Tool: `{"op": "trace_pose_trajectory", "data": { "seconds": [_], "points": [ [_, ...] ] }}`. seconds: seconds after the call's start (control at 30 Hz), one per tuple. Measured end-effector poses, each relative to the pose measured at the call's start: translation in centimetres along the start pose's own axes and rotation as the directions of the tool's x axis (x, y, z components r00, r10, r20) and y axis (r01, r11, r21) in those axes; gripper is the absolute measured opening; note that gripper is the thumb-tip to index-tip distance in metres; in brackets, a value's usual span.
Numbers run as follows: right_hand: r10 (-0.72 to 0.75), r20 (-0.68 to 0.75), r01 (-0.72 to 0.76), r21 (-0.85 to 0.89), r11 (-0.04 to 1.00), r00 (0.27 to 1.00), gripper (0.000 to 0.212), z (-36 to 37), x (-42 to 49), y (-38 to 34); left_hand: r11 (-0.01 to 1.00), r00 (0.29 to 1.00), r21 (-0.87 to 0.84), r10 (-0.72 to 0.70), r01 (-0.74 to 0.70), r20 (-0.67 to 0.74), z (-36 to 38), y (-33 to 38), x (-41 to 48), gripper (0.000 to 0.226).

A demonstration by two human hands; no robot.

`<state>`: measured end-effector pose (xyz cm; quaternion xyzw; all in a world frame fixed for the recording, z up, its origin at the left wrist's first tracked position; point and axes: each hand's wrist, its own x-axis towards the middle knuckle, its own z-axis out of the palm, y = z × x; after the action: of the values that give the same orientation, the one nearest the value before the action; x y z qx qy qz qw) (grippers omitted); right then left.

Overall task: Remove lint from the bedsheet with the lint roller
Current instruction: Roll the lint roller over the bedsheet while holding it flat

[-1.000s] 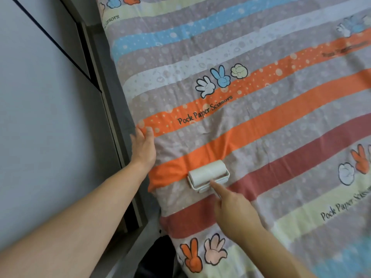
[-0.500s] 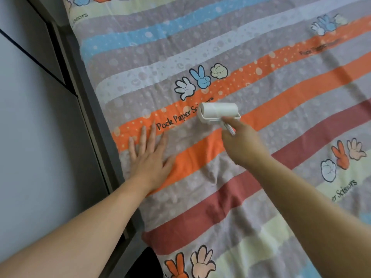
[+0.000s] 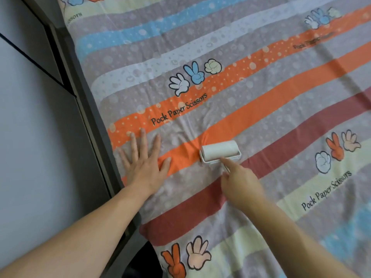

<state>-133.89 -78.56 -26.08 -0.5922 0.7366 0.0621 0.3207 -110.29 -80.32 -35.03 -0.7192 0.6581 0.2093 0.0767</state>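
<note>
- A striped fabric bedsheet (image 3: 261,109), grey with orange, red and blue bands, fills the view, wrinkled near its middle.
- The left hand (image 3: 144,167) lies flat, fingers spread, pinning the sheet near its left edge.
- The right hand (image 3: 241,185) grips the handle of a white cylindrical lint roller (image 3: 219,150), index finger stretched along it.
- The lint roller sits on the orange band (image 3: 180,157); rolling away from the pinning hand should hold the fabric taut.

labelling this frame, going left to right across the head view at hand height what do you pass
grey panel → dark bed frame → left hand → lint roller → cartoon hands print
</note>
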Motion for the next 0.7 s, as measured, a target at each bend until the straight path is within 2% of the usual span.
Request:
{"op": "trace_pose_trajectory", "data": {
  "seconds": [0.17, 0.3, 0.47, 0.53, 0.7],
  "points": [
    [0.034, 0.108, -0.038, 0.035, 0.999, 0.994, 0.049, 2.5, -8.4, 5.3, 0.988, 0.995, -0.135, -0.069, 0.079, 0.076, 1.7, 1.3, -4.8, 0.077],
    [0.029, 0.164, -0.031, 0.014, 0.999, 0.986, 0.050, 3.5, -13.1, 8.4, 0.964, 0.991, -0.233, -0.114, 0.129, 0.075, 2.9, 2.0, -7.5, 0.078],
    [0.049, 0.264, -0.041, -0.039, 0.998, 0.963, 0.048, 0.9, -14.3, 9.3, 0.902, 0.979, -0.384, -0.163, 0.197, 0.118, 2.9, 2.1, -8.4, 0.085],
    [0.016, 0.231, -0.021, 0.020, 1.000, 0.973, 0.043, -1.3, -13.5, 8.0, 0.858, 0.973, -0.459, -0.181, 0.228, 0.144, 2.8, 1.8, -8.7, 0.087],
    [-0.103, -0.059, 0.113, 0.190, 0.975, 0.993, 0.043, -3.0, -6.4, -0.8, 0.758, 0.977, -0.615, -0.171, 0.215, 0.130, 2.5, 0.7, -9.2, 0.081]
  ]
}}
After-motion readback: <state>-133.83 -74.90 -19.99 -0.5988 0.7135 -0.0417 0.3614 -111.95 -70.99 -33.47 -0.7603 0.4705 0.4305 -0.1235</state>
